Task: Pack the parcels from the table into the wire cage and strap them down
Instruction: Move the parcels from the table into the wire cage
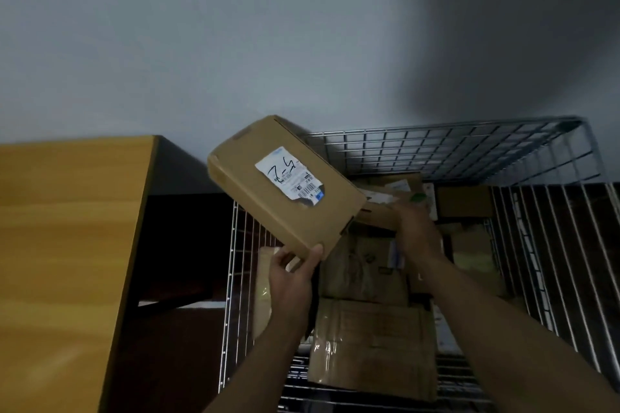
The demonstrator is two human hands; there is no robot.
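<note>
Head view: my left hand grips the near corner of the cardboard box, thumb on top, and holds it tilted over the left side of the wire cage with its white shipping label facing up. My right hand is inside the cage, just beside the box's right end and above the stacked parcels; I cannot tell whether it grips anything. The wooden desk stands left of the cage.

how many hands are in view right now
2. The left hand grips the lower edge of the labelled box above the wire cage; the right hand reaches down onto parcels inside it, grip unclear.
</note>
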